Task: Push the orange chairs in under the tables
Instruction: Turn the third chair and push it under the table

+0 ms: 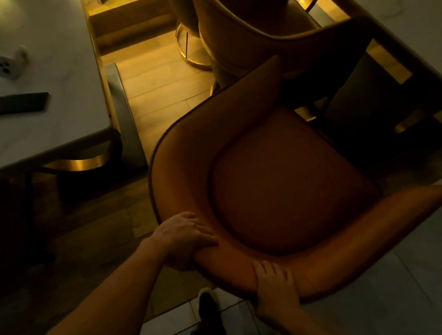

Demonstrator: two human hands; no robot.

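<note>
Along the curved backrest our fingers wrap over the padded rim: left hand [184, 238] and right hand [273, 284] both grip the orange chair [287, 186], which stands out in the aisle, angled toward the right-hand table [400, 3]. We should push evenly, steering clear of the neighbouring chair [251, 22] tucked in ahead.
</note>
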